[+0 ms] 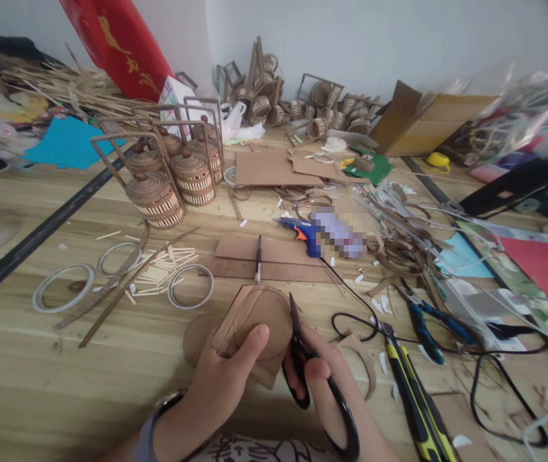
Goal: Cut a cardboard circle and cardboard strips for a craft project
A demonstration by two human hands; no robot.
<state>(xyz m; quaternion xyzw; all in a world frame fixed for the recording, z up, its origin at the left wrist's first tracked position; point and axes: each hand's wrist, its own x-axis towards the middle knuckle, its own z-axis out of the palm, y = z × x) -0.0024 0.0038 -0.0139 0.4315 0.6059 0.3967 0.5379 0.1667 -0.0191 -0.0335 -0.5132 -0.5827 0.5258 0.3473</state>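
Near the front of the table, my left hand (228, 369) grips a piece of brown cardboard (267, 308), its thumb pressed on top. A round outline is drawn on that cardboard. My right hand (325, 372) has its fingers through the handles of black scissors (303, 350), whose blades lie along the cardboard's right edge. A cardboard disc (197, 340) rests on the table, partly hidden behind my left hand. Just beyond the cardboard, a pen (258, 260) lies across flat cardboard strips (235, 250). A curved cardboard offcut (363, 362) sits right of my right hand.
A blue glue gun (307, 234) trails a black cord. Blue pliers (435, 321) and a yellow-black utility knife (411, 398) lie to the right. On the left are tape rings (190, 287), small sticks (161, 273) and several lidded baskets (153, 196) with tall handles. Scraps cover the right side.
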